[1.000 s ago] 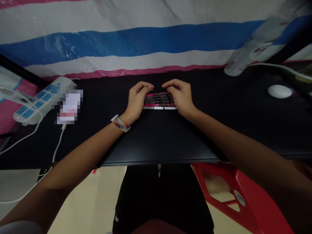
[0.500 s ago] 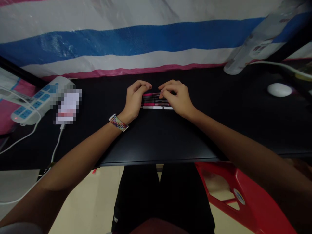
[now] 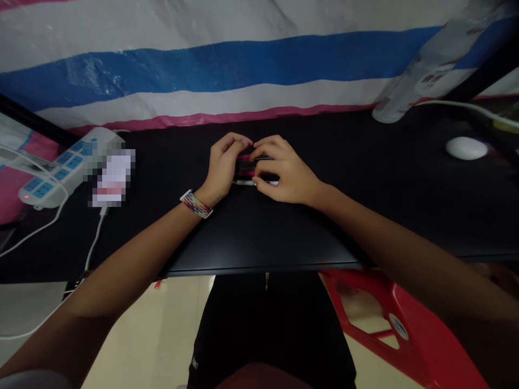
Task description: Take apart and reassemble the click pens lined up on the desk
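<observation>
Several slim pens (image 3: 245,182), with pink, black and white barrels, lie side by side on the black desk between my hands. My left hand (image 3: 224,162) is curled round their left ends, its thumb and fingertips together near the far side. Over the right part of the row arches my right hand (image 3: 281,170), its thumb at the near white pen and its bent fingers reaching to the far side. Its fingertips almost meet those of my left hand. Much of the pens is hidden beneath both hands.
On the left are a white power strip (image 3: 65,167) and a blurred phone (image 3: 113,178) on a white cable. A clear cylinder (image 3: 409,89) stands back right, near a white mouse (image 3: 466,148). The black desk (image 3: 259,237) ends before my lap; a red stool (image 3: 421,324) stands below right.
My right hand has shifted nearer and slightly left, its thumb coming down to the near edge of the pens. More of the row is now covered. The left hand stays almost still.
</observation>
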Motion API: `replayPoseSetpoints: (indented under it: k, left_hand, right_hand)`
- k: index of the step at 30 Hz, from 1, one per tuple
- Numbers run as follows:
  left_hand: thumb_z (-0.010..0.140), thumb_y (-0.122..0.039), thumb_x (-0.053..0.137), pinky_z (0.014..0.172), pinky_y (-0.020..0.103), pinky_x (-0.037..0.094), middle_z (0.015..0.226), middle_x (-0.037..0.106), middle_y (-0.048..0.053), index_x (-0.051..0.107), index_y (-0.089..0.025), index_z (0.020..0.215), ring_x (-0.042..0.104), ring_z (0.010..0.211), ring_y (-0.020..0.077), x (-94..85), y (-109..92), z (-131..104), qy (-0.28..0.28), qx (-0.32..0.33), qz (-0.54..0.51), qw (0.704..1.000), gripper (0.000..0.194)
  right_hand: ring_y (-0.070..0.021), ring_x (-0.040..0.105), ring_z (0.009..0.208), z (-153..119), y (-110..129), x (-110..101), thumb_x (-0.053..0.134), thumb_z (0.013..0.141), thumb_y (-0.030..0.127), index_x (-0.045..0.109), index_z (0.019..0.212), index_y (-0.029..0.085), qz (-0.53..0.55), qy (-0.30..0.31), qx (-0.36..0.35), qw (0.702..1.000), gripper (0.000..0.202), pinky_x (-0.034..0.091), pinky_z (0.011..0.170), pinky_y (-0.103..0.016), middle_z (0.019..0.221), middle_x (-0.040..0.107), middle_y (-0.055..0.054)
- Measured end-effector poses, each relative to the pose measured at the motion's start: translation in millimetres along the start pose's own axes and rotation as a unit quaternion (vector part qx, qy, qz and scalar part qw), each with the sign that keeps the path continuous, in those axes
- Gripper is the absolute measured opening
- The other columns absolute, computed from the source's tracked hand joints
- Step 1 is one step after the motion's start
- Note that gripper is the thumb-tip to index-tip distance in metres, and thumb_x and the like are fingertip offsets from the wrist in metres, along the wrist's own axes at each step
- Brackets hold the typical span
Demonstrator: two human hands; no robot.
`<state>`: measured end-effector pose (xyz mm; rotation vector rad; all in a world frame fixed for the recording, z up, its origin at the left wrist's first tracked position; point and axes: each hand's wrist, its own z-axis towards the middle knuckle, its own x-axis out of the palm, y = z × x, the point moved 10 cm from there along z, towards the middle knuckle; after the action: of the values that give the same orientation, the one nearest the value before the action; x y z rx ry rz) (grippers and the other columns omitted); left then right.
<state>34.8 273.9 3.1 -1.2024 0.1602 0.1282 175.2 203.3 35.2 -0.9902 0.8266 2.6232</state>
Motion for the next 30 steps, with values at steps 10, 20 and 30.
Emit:
replayPoseSetpoints:
  k: [10,20,30]
  left_hand:
    - [0.109,-0.033,0.067,0.099,0.038,0.062,0.102,0.081,0.004,0.074,-0.025,0.091,0.075,0.103,0.0226,-4.7,-8,0,0.013,0.013,0.04,0.999,0.021]
    - [0.113,-0.037,0.064,0.1,0.038,0.062,0.099,0.08,0.005,0.073,-0.026,0.091,0.075,0.102,0.0226,-3.5,-24,-3,0.02,0.05,0.046,0.997,0.026]
    - [0.107,-0.057,0.073,0.099,0.042,0.058,0.095,0.079,0.005,0.075,-0.026,0.094,0.073,0.095,0.0261,10.1,-51,-17,0.107,0.134,0.146,0.974,0.034]
  right_hand:
    - [-0.0421,0.063,0.131,-3,4,9,0.081,0.095,0.024,0.082,0.088,0.026,-0.023,0.041,-0.046,0.998,0.007,0.049,0.107,-0.063,0.121,0.079,-0.012]
    - [-0.0373,0.068,0.124,0,2,0,0.075,0.098,0.024,0.078,0.091,0.027,0.01,0.033,-0.025,0.999,0.008,0.052,0.107,-0.059,0.115,0.081,-0.009]
    - [-0.0319,0.073,0.102,0,-26,-28,0.07,0.106,0.036,0.075,0.102,0.028,-0.056,-0.026,0.1,0.993,0.01,0.055,0.104,-0.051,0.102,0.079,-0.008]
